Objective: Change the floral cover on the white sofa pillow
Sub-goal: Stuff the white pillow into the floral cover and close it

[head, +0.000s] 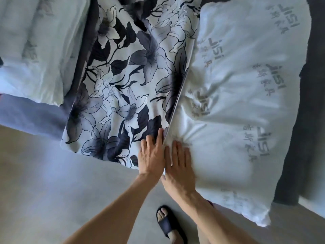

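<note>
The black-and-white floral cover [123, 88] lies flat across the dark sofa seat. Its long open edge runs diagonally against the white pillow [237, 106], which has grey printed lettering and lies to the right. My left hand [152, 154] rests on the cover's near corner with straight fingers right at that edge; its thumb is hidden. My right hand [179, 166] presses flat on the pillow's near left corner, and creases fan out from its fingertips. The two hands sit side by side, almost touching.
A second white pillow [35, 46] lies at the upper left on the dark sofa [313, 85]. A blue-grey cushion [29, 113] sits below it. Pale floor [52, 182] fills the foreground, with my foot in a dark slipper [168, 224] near the sofa's front.
</note>
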